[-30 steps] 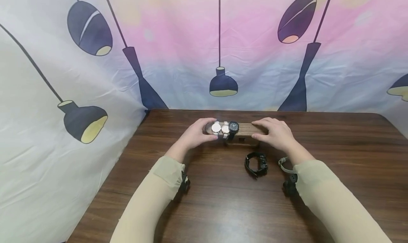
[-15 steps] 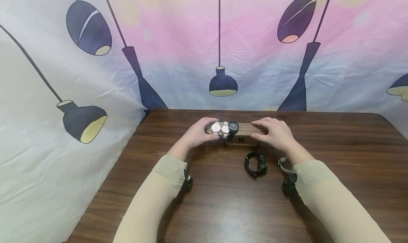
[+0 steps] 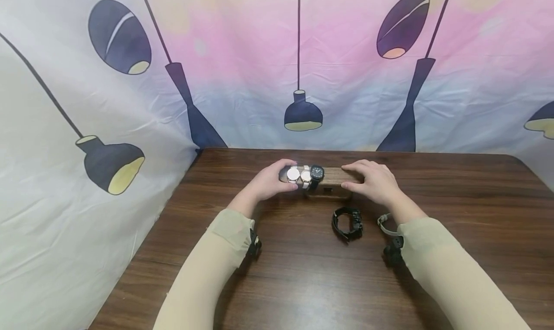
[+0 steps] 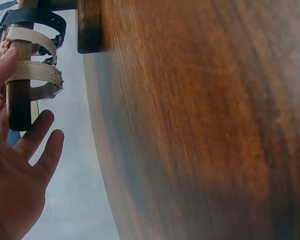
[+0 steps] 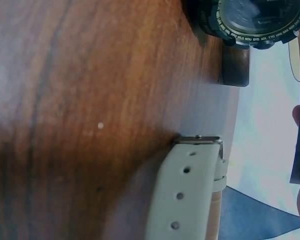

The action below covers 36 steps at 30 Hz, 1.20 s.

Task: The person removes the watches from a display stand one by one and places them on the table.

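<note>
Over the last second the left hand (image 3: 267,182) shifts slightly inward along the wooden stand (image 3: 335,175), while the right hand (image 3: 377,182) stays at its other end; the three mounted watches (image 3: 317,172) keep their place, which suggests steadying. Both hands' fingers, moderately spread, pinch the bar against the thumbs. A loose black watch (image 3: 357,223) and a pale strap (image 5: 182,200) rest nearer on the worktop (image 3: 303,282).

Toward the far edge of the desk (image 3: 303,286), the left hand (image 3: 269,182) holds the left end of a wooden stand (image 3: 334,175), the right hand (image 3: 375,182) its right end. Two pale-strapped watches (image 3: 293,174) and a square black watch (image 3: 317,171) sit left of its middle. Nearer lies a loose black watch (image 3: 357,223), with a pale strap (image 3: 383,219) to its right. Lamp-printed cloth (image 3: 346,80) hangs behind.
</note>
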{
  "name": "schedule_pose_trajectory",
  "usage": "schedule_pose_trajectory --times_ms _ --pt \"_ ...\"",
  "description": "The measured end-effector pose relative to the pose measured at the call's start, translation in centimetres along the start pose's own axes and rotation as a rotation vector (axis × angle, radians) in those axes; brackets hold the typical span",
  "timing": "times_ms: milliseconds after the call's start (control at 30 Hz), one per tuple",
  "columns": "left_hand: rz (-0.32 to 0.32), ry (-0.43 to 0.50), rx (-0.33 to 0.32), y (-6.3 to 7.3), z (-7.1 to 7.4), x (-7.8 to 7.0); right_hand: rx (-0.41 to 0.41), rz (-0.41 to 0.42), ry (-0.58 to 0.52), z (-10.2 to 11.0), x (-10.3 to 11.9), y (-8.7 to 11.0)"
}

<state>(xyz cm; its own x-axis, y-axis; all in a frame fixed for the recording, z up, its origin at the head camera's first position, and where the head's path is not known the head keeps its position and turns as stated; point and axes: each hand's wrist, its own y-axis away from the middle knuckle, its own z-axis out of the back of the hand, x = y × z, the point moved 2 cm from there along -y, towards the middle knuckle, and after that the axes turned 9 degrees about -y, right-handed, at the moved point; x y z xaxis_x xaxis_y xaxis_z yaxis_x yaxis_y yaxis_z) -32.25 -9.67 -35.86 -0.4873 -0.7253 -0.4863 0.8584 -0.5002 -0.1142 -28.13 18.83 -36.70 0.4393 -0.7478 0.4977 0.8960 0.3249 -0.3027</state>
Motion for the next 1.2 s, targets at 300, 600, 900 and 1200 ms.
schedule_pose_trajectory --times_ms 300,600,900,1200 --pt "0.004 0.006 -0.006 -0.4 -0.1 0.3 0.004 0.003 0.002 0.1 -0.1 -0.1" --pt "-0.003 -0.017 -0.022 -0.7 -0.1 0.0 0.004 0.015 0.001 0.1 -0.3 -0.2" --pt "-0.004 -0.024 -0.037 -0.9 -0.1 0.0 0.001 0.023 0.005 0.2 -0.5 -0.3" --pt "0.007 -0.008 -0.019 -1.1 -0.3 0.3 -0.003 0.03 0.009 0.2 -0.6 -0.4"
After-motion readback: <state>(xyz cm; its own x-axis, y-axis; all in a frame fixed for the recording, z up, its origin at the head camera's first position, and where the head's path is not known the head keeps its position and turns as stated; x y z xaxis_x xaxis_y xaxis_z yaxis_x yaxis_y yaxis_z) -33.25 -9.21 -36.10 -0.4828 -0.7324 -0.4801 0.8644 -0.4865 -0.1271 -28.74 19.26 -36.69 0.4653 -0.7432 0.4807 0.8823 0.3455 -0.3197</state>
